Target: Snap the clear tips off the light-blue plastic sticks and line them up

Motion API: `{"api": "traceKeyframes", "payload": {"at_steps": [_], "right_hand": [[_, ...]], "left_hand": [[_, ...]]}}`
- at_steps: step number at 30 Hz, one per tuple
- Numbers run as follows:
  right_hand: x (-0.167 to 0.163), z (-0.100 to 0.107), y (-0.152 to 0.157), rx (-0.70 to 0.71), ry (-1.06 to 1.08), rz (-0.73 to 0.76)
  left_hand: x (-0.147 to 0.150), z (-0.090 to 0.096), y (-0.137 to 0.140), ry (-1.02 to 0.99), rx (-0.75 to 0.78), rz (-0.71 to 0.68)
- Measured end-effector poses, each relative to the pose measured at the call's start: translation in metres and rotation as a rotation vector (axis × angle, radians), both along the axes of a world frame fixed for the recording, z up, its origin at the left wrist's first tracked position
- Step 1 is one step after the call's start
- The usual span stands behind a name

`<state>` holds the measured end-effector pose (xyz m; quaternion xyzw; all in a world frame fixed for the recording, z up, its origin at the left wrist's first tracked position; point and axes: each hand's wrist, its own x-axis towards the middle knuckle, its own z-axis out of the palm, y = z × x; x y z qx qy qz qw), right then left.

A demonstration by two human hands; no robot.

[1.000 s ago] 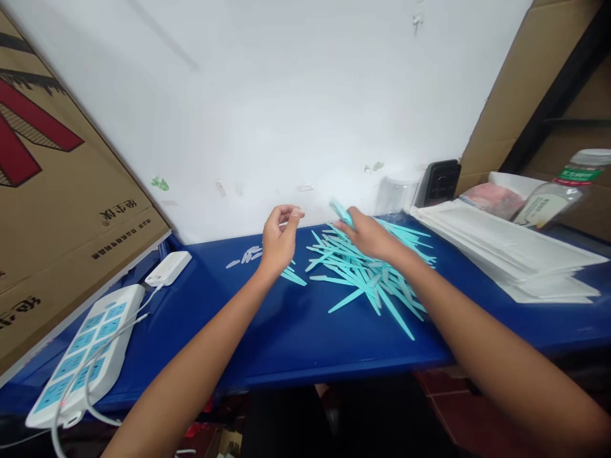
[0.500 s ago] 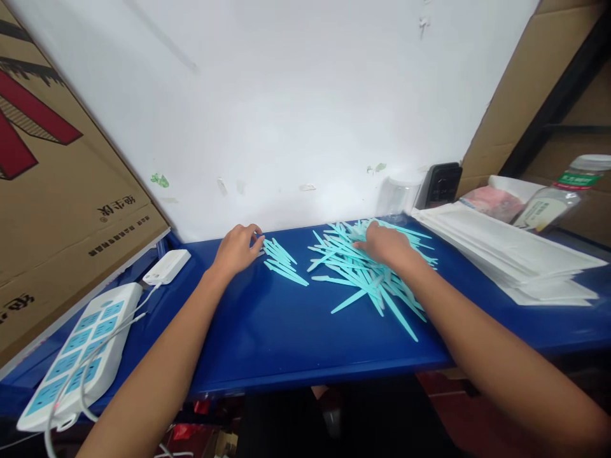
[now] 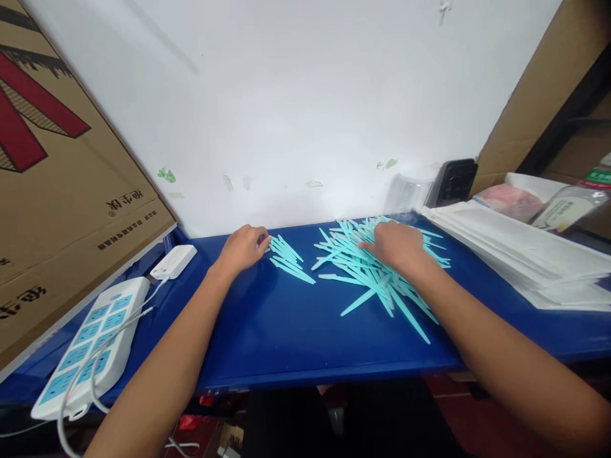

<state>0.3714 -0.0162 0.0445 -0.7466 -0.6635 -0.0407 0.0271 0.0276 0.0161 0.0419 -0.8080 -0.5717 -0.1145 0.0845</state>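
A loose pile of slim turquoise sticks (image 3: 353,261), tapered and some with pale ends, lies on the blue table (image 3: 267,331). My right hand (image 3: 394,245) rests over the back of this pile, thumb pointing left; its other fingers are mostly hidden behind the hand. Left of the pile is a smaller row of similar sticks (image 3: 291,261), lying slantwise side by side. My left hand (image 3: 245,247) is at the row's left end, thumb and forefinger curled together in a pinch by the stick ends. Whatever lies between those fingertips is too small to make out.
On the left are a white power strip (image 3: 95,346) with cables, a small white box (image 3: 174,261) and a large carton (image 3: 71,191). White envelopes (image 3: 525,248), a bottle (image 3: 568,203), a clear container (image 3: 410,194) and a black device (image 3: 456,183) stand right. A white wall (image 3: 296,114) closes the back.
The thumb and forefinger of my left hand have drawn together by the row. My right hand stays over the pile. The whole view has shifted slightly.
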Motion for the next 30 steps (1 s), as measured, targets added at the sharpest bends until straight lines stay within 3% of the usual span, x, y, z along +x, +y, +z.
{"api": "traceKeyframes", "payload": {"at_steps": [3,6,10,13,18,22,30], "right_hand": [[-0.006,0.003,-0.004,0.139,0.012,0.113],[-0.019,0.002,-0.006,0.23,0.122,0.319],[-0.048,-0.005,-0.003,0.137,0.326,0.607],[-0.077,-0.01,0.005,-0.001,0.357,0.718],[-0.133,-0.011,0.029,-0.163,0.284,0.668],[-0.168,-0.014,0.051,-0.25,0.221,0.54],[-0.184,-0.014,0.06,-0.289,0.248,0.524]], "left_hand": [[-0.005,0.004,0.001,0.037,0.009,0.05],[-0.015,0.007,0.002,0.07,0.037,0.116],[-0.036,0.009,0.007,0.073,0.055,0.202],[-0.055,0.008,0.012,0.05,0.025,0.253],[-0.073,0.005,0.016,0.014,-0.07,0.305],[-0.065,0.002,0.016,-0.005,-0.1,0.238],[-0.048,-0.004,0.016,0.004,-0.096,0.126]]}}
